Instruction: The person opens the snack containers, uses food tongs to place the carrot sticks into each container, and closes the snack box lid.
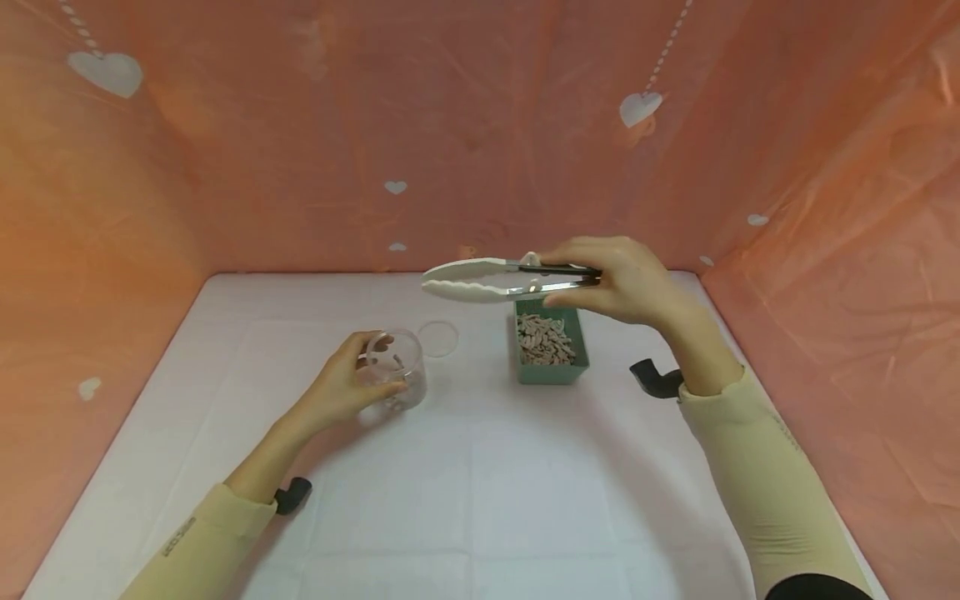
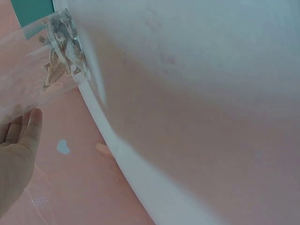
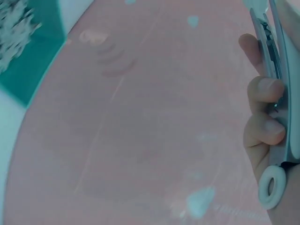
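And here's the left grip [image 2: 18, 157], a bare hand low at the left edge, fingers bent and right up against a clear jar [image 2: 30, 70]! The jar slants in from the left, and look at those brownish pieces [image 2: 70, 51], bunched up at its base end! Behind it, a green object [image 2: 30, 7] peeks in at the top corner. Out across the white table [image 2: 211, 47] sweeps a broad, soft shadow, and below the jar, pink cloth [image 2: 93, 187] with one pale heart [image 2: 63, 146]!

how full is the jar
The jar is partly filled: brownish pieces lie near its base, with clear space above.
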Action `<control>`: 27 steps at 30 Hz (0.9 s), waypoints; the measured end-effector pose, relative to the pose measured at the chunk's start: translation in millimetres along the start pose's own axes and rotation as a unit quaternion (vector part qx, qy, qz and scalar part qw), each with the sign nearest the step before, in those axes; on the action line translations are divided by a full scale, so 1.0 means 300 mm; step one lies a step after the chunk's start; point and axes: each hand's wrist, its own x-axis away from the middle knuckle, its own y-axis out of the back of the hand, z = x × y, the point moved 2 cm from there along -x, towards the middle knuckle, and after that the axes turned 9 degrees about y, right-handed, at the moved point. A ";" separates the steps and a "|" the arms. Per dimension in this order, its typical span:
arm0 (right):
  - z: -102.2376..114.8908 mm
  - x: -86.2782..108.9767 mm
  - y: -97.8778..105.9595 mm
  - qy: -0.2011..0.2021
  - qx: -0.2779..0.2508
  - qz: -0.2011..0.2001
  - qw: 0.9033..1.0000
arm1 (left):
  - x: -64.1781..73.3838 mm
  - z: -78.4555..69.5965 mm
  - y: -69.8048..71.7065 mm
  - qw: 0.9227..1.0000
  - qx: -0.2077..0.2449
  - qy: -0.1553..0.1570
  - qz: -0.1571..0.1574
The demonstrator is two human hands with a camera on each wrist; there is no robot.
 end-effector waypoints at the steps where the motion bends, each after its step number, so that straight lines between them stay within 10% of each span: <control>1: -0.012 0.026 0.004 -0.010 -0.003 -0.014 1.000 | 0.001 0.000 0.000 1.000 -0.001 0.002 0.000; 15: -0.144 0.358 -0.001 -0.150 0.056 -0.032 0.987 | 0.010 -0.001 0.000 1.000 0.006 0.022 0.003; 21: -0.162 0.393 -0.025 -0.184 0.110 0.054 0.975 | 0.011 -0.003 0.002 1.000 0.007 0.017 0.000; 27: -0.173 0.362 -0.054 -0.120 0.149 0.108 0.976 | 0.005 0.000 -0.001 1.000 0.004 0.007 0.000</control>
